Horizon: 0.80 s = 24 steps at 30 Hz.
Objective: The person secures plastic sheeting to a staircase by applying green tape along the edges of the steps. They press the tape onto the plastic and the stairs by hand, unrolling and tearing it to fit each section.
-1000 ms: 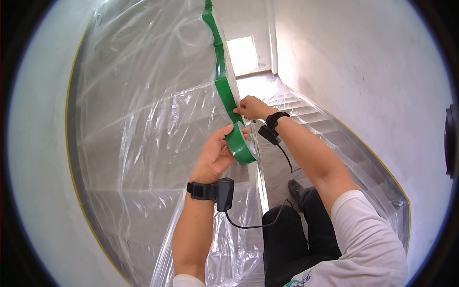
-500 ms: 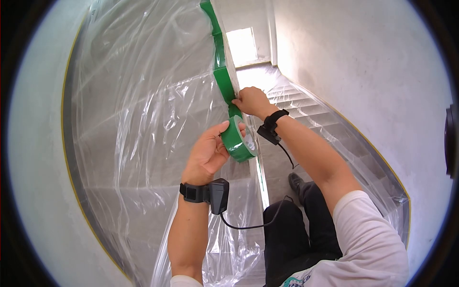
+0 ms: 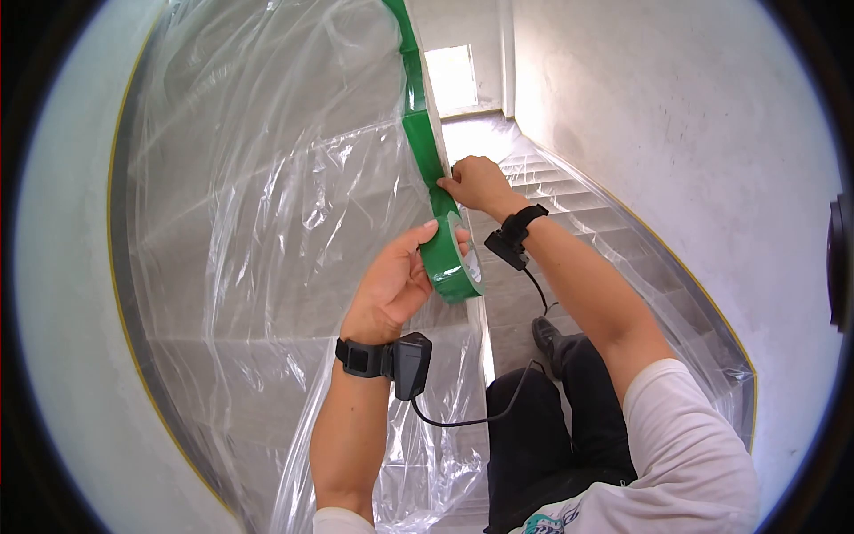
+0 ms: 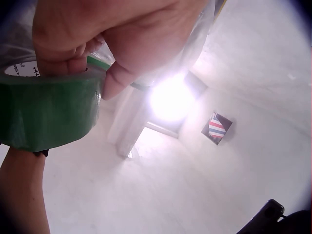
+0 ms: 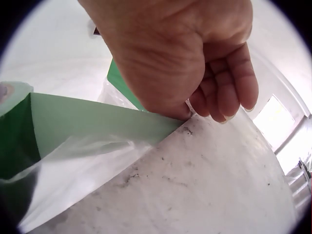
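My left hand [image 3: 391, 285] holds a roll of green tape [image 3: 445, 258], its thumb on the outer side and fingers reaching into the core. From the roll, a length of tape [image 5: 97, 119] runs up to my right hand [image 3: 483, 187], its pale underside showing in the right wrist view. The right thumb presses this tape at the edge of a narrow white wall top [image 5: 209, 165], with the other fingers curled over beside it. Beyond the hand, a green strip [image 3: 422, 142] lies stuck along the border of a clear plastic sheet [image 3: 285, 214].
Plastic-draped stairs [image 3: 569, 200] descend on the right beside a pale wall [image 3: 640, 107]. A bright window [image 3: 452, 76] is at the far end. A grey and yellow border [image 3: 120, 267] edges the sheet on the left. Black cables [image 3: 458, 424] hang from both wrist cameras.
Both hands have shifted slightly along the edge toward the body, the right thumb staying on the tape. A little more tape stretches past the strip's joint. The head view has tilted slightly.
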Available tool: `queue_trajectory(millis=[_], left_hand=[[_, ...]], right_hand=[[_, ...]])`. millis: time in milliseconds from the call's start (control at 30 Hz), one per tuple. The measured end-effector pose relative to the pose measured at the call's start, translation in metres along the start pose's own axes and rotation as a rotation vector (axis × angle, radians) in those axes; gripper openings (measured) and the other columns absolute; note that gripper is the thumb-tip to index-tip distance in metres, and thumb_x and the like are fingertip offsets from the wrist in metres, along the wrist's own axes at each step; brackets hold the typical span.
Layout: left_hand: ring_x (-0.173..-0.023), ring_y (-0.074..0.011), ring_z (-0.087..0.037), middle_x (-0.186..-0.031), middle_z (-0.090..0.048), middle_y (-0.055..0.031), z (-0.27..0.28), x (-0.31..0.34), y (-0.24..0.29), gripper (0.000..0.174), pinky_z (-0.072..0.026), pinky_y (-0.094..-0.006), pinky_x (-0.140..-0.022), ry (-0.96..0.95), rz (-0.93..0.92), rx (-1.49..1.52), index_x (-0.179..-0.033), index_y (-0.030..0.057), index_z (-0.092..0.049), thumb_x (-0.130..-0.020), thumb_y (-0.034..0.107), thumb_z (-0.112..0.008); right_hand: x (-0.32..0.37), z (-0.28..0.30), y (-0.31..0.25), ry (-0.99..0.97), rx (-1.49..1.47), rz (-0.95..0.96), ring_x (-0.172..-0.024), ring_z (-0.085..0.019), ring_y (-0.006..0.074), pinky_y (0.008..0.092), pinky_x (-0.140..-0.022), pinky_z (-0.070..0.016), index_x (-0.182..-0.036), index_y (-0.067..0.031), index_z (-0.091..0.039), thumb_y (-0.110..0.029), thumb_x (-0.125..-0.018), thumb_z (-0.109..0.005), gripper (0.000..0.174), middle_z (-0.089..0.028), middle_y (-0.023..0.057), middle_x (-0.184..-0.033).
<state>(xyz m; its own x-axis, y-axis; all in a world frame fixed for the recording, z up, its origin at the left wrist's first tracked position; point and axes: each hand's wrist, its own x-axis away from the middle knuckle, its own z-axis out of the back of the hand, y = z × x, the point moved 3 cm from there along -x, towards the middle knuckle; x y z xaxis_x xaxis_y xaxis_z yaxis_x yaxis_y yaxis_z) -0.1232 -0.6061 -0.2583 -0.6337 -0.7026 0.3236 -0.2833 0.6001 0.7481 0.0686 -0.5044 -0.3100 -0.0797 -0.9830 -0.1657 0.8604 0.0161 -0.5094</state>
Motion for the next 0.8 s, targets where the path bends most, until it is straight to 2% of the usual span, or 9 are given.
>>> queue_trajectory(millis=[67, 200, 267, 400, 567, 800], left_hand=[[-0.098, -0.0201, -0.067, -0.106, -0.070, -0.0122, -0.003, 0.001, 0.001, 0.038, -0.0533, -0.0343, -0.089, 0.049, -0.020, -0.064, -0.116, -0.0056, -0.063, -0.100, 0.027, -0.053], [-0.097, -0.0204, -0.067, -0.105, -0.071, -0.0125, -0.003, 0.002, 0.004, 0.038, -0.0534, -0.0343, -0.089, 0.071, -0.042, -0.058, -0.115, -0.0057, -0.063, -0.100, 0.028, -0.053], [-0.097, -0.0214, -0.068, -0.108, -0.070, -0.0146, -0.001, 0.002, 0.004, 0.039, -0.0560, -0.0341, -0.089, 0.016, -0.018, -0.022, -0.122, -0.0079, -0.058, -0.097, 0.022, -0.058], [-0.097, -0.0215, -0.068, -0.109, -0.070, -0.0152, -0.003, 0.008, 0.000, 0.039, -0.0560, -0.0344, -0.089, 0.057, -0.018, -0.021, -0.122, -0.0077, -0.057, -0.097, 0.022, -0.058], [-0.098, -0.0215, -0.068, -0.109, -0.070, -0.0159, 0.000, 0.015, -0.005, 0.039, -0.0561, -0.0341, -0.089, 0.011, 0.007, -0.003, -0.123, -0.0071, -0.057, -0.097, 0.023, -0.058], [-0.098, -0.0221, -0.069, -0.110, -0.070, -0.0162, 0.002, 0.010, -0.001, 0.040, -0.0561, -0.0341, -0.089, 0.034, -0.003, -0.006, -0.123, -0.0075, -0.057, -0.098, 0.023, -0.058]], right_hand=[[0.000, -0.001, 0.000, 0.030, -0.029, -0.002, -0.084, -0.069, 0.0380, 0.0453, -0.079, -0.0545, -0.082, -0.0011, -0.074, -0.039, -0.085, -0.068, 0.038, -0.071, 0.0205, -0.084], [-0.002, -0.004, -0.001, 0.044, -0.019, -0.020, -0.085, -0.069, 0.0380, 0.0454, -0.080, -0.0545, -0.082, -0.0009, -0.074, -0.039, -0.085, -0.068, 0.039, -0.071, 0.0207, -0.085], [-0.001, -0.002, -0.002, 0.032, -0.030, -0.045, -0.086, -0.069, 0.0379, 0.0457, -0.080, -0.0543, -0.083, -0.0009, -0.074, -0.039, -0.085, -0.068, 0.038, -0.071, 0.0208, -0.086], [0.007, 0.002, -0.005, 0.021, -0.015, -0.033, -0.086, -0.069, 0.0376, 0.0455, -0.081, -0.0542, -0.084, -0.0009, -0.074, -0.038, -0.084, -0.069, 0.038, -0.071, 0.0207, -0.086], [0.010, 0.003, -0.007, -0.047, -0.067, -0.040, -0.085, -0.069, 0.0366, 0.0442, -0.080, -0.0546, -0.084, -0.0015, -0.075, -0.038, -0.083, -0.071, 0.037, -0.071, 0.0200, -0.085], [0.007, 0.000, -0.004, 0.023, -0.075, -0.079, -0.084, -0.069, 0.0378, 0.0445, -0.080, -0.0547, -0.082, 0.0007, -0.074, -0.038, -0.082, -0.071, 0.039, -0.071, 0.0214, -0.084]])
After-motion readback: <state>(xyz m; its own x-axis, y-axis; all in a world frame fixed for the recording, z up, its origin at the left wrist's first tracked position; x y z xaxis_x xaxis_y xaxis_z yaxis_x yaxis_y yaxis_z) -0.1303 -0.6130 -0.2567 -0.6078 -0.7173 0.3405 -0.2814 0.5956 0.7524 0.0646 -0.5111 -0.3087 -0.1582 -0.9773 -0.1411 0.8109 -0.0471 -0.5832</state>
